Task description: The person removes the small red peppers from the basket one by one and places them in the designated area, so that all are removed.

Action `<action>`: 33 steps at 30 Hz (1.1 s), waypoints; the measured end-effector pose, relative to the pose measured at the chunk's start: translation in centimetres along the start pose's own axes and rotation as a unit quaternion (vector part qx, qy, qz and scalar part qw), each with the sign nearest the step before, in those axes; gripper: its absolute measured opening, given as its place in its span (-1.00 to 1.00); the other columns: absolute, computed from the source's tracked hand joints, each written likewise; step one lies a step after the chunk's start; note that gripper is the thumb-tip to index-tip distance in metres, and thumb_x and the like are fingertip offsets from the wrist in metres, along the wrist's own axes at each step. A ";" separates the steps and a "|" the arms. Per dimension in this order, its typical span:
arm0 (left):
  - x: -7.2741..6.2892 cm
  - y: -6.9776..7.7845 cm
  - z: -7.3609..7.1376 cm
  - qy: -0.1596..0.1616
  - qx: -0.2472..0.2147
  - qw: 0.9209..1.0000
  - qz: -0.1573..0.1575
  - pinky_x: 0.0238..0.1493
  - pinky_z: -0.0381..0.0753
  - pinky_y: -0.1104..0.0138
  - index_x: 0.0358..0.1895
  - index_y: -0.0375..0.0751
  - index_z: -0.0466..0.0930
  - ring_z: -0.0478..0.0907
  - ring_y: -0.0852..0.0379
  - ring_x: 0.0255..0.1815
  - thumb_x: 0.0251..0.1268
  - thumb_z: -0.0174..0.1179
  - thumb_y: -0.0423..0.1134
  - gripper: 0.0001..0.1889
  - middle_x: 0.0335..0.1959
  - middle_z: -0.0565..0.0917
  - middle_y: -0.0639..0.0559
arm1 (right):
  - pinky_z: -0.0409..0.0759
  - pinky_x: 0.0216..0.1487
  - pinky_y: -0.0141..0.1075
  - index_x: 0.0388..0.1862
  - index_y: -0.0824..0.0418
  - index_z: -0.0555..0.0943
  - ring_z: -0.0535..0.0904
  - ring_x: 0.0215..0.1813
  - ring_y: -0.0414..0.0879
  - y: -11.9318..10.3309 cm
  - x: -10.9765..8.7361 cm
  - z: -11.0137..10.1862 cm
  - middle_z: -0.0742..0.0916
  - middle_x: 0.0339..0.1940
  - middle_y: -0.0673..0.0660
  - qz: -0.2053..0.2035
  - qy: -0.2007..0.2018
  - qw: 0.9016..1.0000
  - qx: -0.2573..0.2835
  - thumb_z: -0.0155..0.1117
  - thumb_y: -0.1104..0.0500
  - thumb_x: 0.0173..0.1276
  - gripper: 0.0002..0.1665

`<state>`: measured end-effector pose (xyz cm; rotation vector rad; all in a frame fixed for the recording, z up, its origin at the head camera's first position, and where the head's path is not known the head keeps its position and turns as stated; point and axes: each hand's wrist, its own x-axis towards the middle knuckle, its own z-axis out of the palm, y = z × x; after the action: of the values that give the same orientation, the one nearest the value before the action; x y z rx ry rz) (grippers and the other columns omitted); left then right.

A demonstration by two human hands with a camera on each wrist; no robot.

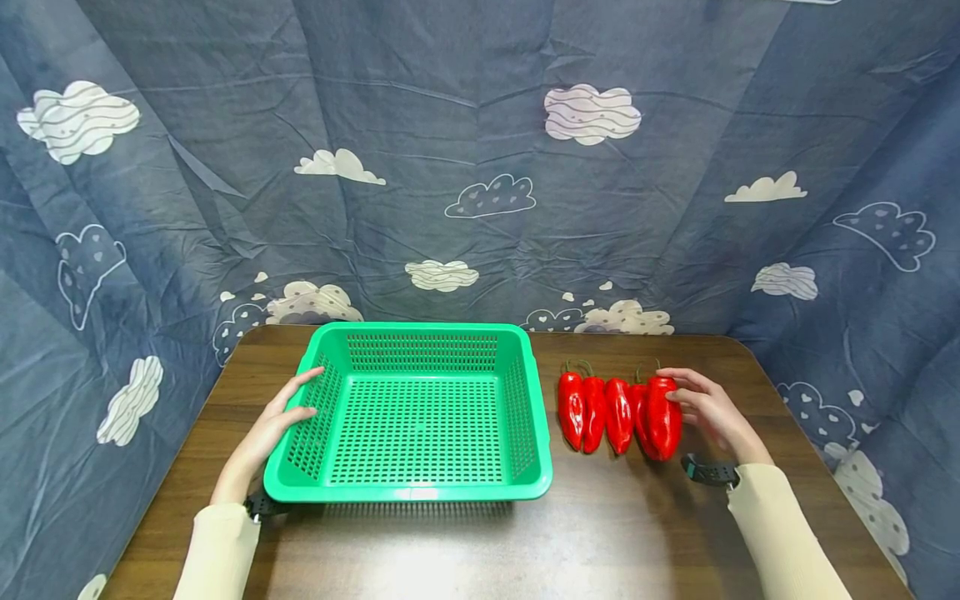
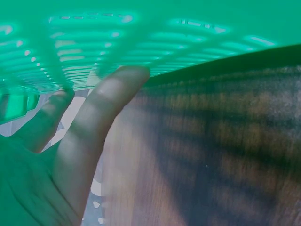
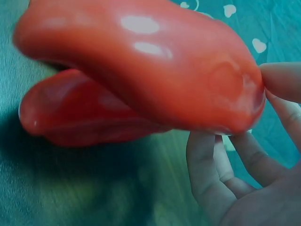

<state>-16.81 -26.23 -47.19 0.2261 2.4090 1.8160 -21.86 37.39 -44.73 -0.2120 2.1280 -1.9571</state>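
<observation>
My right hand point(image 1: 712, 412) grips the rightmost red pepper point(image 1: 663, 421) by its upper end. In the right wrist view, fingers point(image 3: 202, 169) sit on either side of that shiny pepper point(image 3: 178, 70), which overlaps another red pepper point(image 3: 89, 110) lying behind it. At the left, my left hand point(image 1: 273, 425) lies along the left wall of a green slotted plastic basket point(image 1: 408, 494), thumb and forefinger extended over its side. The left wrist view shows the fingers point(image 2: 89, 136) nearly straight against the slotted wall. Nothing lies in the basket.
Several more red peppers point(image 1: 594, 412) with green stems lie in a row right of the basket. All stand on a brown wooden table point(image 1: 600, 533). A dark blue cloud-patterned cloth point(image 1: 480, 125) hangs behind and at both sides.
</observation>
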 end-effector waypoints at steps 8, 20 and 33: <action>0.0 0.0 0.1 -0.001 0.008 1.000 0.011 0.22 -0.13 -0.32 0.48 -0.20 0.07 -0.27 -0.30 0.47 0.33 -0.01 -0.38 -0.36 0.52 -0.10 -0.22 | 0.60 -0.20 -0.27 -0.05 -0.23 0.58 0.61 -0.20 -0.17 1.1 0.0 -1.1 0.63 -0.11 -0.12 0.042 0.034 0.997 -0.054 -0.03 0.33 0.45 -0.56; -0.1 0.0 0.1 -0.001 0.012 1.000 0.006 0.23 -0.14 -0.33 0.49 -0.18 0.07 -0.28 -0.29 0.48 0.34 -0.02 -0.37 -0.36 0.52 -0.10 -0.19 | 0.59 -0.19 -0.28 0.13 0.01 0.56 0.58 -0.21 -0.21 2.5 0.2 -2.0 0.62 -0.11 -0.12 0.069 0.068 0.991 -0.088 0.00 0.30 0.43 -0.61; -0.1 0.0 0.1 -0.003 0.002 1.000 -0.005 0.23 -0.10 -0.31 0.49 -0.16 0.05 -0.28 -0.30 0.47 0.35 -0.02 -0.35 -0.35 0.53 -0.14 -0.17 | 0.59 -0.21 -0.30 0.32 0.43 0.25 0.55 -0.20 -0.25 3.6 0.6 -1.4 0.53 0.10 0.27 0.087 0.093 0.980 -0.150 0.01 0.31 0.40 -0.46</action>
<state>-16.66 -26.14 -47.21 0.2199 2.4054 1.8046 -22.60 38.94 -48.28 0.1076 2.4639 -1.6089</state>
